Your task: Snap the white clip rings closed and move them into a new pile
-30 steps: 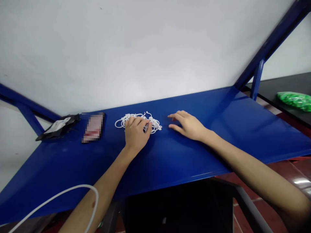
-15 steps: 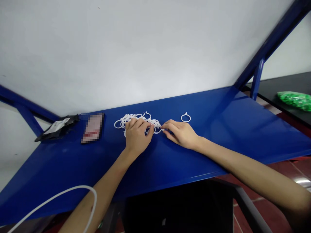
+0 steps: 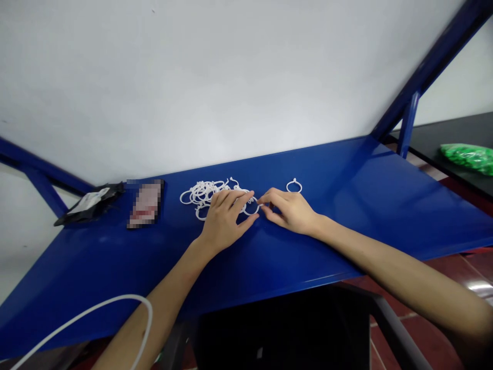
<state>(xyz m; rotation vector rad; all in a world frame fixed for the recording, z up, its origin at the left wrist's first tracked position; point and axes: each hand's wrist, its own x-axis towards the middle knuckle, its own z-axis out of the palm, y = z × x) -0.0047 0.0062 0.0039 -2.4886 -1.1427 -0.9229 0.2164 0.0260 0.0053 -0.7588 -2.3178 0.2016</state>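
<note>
A tangled pile of white looped cable ties [image 3: 206, 191] lies on the blue table, partly covered by my left hand [image 3: 225, 216]. That hand is open; its thumb and fingers stand apart around one looped cable tie [image 3: 252, 206] at the pile's right end. On the opposite side, my right hand [image 3: 290, 209] pinches the same loop between thumb and fingertips. One separate looped cable tie [image 3: 294, 186] rests on the table just beyond my right hand.
To the left lie a pixelated flat phone-like object [image 3: 145, 204] and a black plastic packet [image 3: 90, 204] with a white label. A white cable [image 3: 88, 309] arcs over my left forearm. Blue frame bars [image 3: 409, 126] flank the table [image 3: 308, 257]. A bag of green pieces [image 3: 468, 158] sits on a black surface at right.
My left hand has shifted slightly right, and its thumb and fingers have spread around the loop. My right hand stays nearly in place, pinching the cable tie.
</note>
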